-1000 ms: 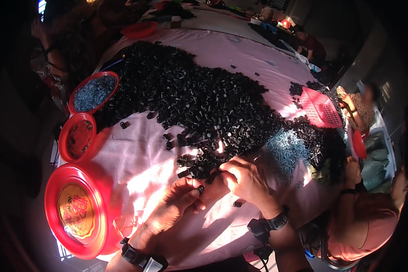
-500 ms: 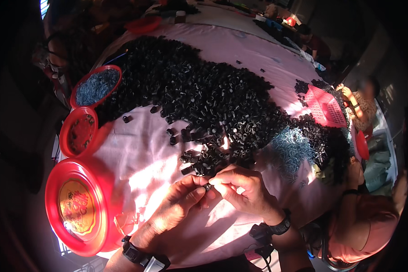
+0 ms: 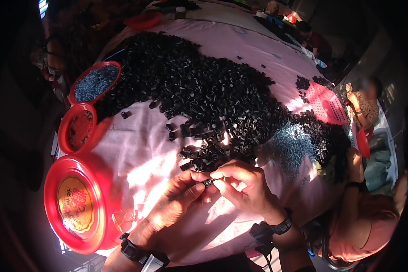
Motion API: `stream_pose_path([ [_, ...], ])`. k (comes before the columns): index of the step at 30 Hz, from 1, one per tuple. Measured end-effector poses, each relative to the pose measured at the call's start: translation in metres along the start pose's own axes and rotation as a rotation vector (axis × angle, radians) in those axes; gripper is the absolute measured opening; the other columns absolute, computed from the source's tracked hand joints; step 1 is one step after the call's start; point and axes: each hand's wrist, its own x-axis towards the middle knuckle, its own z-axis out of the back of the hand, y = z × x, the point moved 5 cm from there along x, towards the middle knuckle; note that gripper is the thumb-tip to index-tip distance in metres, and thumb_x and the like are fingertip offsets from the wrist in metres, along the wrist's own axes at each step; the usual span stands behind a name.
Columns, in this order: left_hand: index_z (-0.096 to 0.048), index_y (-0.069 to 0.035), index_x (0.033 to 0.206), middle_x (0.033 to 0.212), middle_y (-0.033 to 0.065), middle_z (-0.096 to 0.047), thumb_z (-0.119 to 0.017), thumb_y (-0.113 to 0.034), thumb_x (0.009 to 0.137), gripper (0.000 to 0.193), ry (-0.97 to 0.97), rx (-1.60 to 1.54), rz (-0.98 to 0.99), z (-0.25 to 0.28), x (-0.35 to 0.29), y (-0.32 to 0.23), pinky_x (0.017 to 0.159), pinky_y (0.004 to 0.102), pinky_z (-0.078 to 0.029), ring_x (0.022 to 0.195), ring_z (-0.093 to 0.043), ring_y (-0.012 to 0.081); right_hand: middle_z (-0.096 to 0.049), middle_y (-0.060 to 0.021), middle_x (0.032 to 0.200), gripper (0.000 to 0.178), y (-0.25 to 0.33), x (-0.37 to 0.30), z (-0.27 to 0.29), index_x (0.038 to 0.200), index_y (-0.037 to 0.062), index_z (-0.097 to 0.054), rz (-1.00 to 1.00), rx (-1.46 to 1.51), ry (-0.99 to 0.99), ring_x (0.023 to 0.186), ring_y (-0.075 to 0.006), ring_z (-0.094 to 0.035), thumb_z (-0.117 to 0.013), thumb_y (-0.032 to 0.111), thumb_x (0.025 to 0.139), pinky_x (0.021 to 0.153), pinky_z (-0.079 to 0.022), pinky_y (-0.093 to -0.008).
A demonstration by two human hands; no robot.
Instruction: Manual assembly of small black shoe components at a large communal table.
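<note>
A small black part, shaped like a short fitting, is pinched between my two hands over the near side of the pink cloth. My left hand is closed on it with thumb and forefinger. From the other side, my right hand has its thumb and fingertips closed at the part's right end. Whether the right fingers also hold a separate small piece is too small to tell. Just beyond my fingers lies the near edge of a big pile of small black tubular parts.
Left of me stand a large red basin, a red bowl and a red dish of small silvery pieces. Silvery pieces also lie heaped at right, near a pink basket. A co-worker sits close on my right.
My right fingers have shifted slightly on the small black part, and more of it now shows between the hands. Farther off, the person at right has moved their hands a little.
</note>
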Motion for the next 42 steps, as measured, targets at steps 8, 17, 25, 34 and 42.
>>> stream_pose_path([
  [8, -0.063, -0.007, 0.121, 0.107, 0.0052, -0.07, -0.055, -0.008, 0.105, 0.018, -0.006, -0.02, 0.012, -0.003, -0.001, -0.003, 0.088, 0.0271, -0.052, 0.097, -0.063, 0.012, -0.07, -0.0112, 0.101, 0.021, -0.005, -0.001, -0.002, 0.11, -0.0005, -0.069, -0.094, 0.117, -0.043, 0.086, -0.0171, -0.071, -0.07, 0.005, 0.09, 0.068, -0.059, -0.0293],
  [17, -0.062, -0.006, 0.117, 0.099, 0.0022, -0.068, -0.06, -0.01, 0.103, 0.015, -0.078, 0.175, -0.062, -0.002, 0.003, 0.0, 0.084, 0.0264, -0.052, 0.092, -0.062, 0.0089, -0.07, -0.0069, 0.093, 0.023, 0.0, 0.0, -0.005, 0.101, 0.0047, -0.071, 0.107, -0.159, -0.096, 0.074, -0.0132, -0.067, -0.072, 0.0, 0.079, 0.06, -0.054, -0.0259],
  [25, -0.062, -0.003, 0.116, 0.092, 0.002, -0.069, -0.064, -0.01, 0.101, 0.016, -0.123, 0.499, -0.207, 0.0, 0.001, -0.002, 0.077, 0.0243, -0.053, 0.082, -0.063, 0.0078, -0.065, -0.007, 0.085, 0.02, -0.004, -0.002, -0.008, 0.094, 0.0042, -0.065, 0.101, -0.177, -0.068, 0.075, -0.0246, -0.066, -0.073, -0.001, 0.076, 0.067, -0.054, -0.0365],
  [34, -0.064, -0.002, 0.114, 0.09, 0.0115, -0.074, -0.068, -0.004, 0.096, 0.019, -0.171, 0.929, -0.454, -0.013, -0.005, -0.014, 0.072, 0.0288, -0.057, 0.084, -0.073, 0.0147, -0.062, -0.0069, 0.082, 0.015, 0.012, -0.001, -0.011, 0.086, 0.0058, -0.061, 0.23, -0.278, -0.083, 0.07, -0.0263, -0.065, -0.07, -0.002, 0.077, 0.063, -0.053, -0.0378],
  [42, -0.07, -0.002, 0.118, 0.093, 0.0058, -0.075, -0.067, -0.007, 0.098, 0.021, -0.15, 0.864, -0.366, -0.016, -0.003, -0.011, 0.075, 0.0269, -0.056, 0.084, -0.069, 0.0107, -0.068, -0.0061, 0.083, 0.015, -0.002, -0.002, -0.005, 0.085, 0.0047, -0.065, 0.059, -0.176, 0.009, 0.07, -0.0177, -0.067, -0.07, -0.006, 0.077, 0.062, -0.054, -0.0299],
])
